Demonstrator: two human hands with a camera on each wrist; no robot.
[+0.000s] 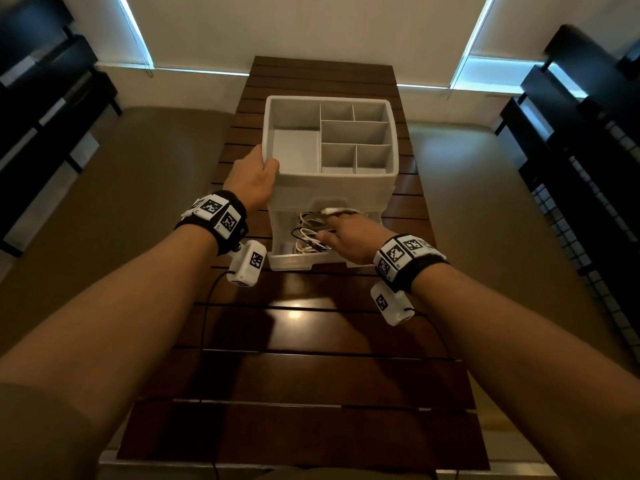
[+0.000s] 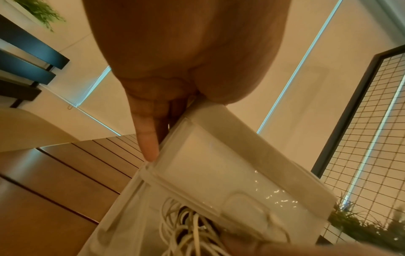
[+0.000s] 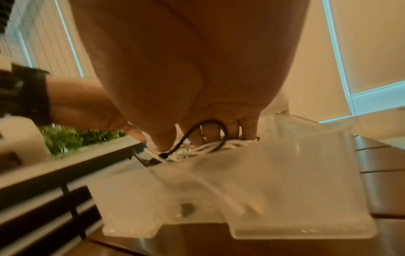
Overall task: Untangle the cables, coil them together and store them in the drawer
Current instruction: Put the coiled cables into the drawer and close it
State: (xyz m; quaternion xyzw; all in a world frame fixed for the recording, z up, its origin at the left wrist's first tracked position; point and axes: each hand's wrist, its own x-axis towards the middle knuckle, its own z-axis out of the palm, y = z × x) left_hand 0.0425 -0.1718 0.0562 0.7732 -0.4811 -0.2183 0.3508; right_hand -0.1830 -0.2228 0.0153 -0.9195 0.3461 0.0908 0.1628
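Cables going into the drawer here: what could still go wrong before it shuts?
A dark cable loop arches above the translucent plastic drawer; it may catch when the drawer closes. The white cable end lies near the drawer opening's upper edge and could jam. The left hand grips only one corner of the white compartment organiser; the unit may slide on the slatted wooden table.
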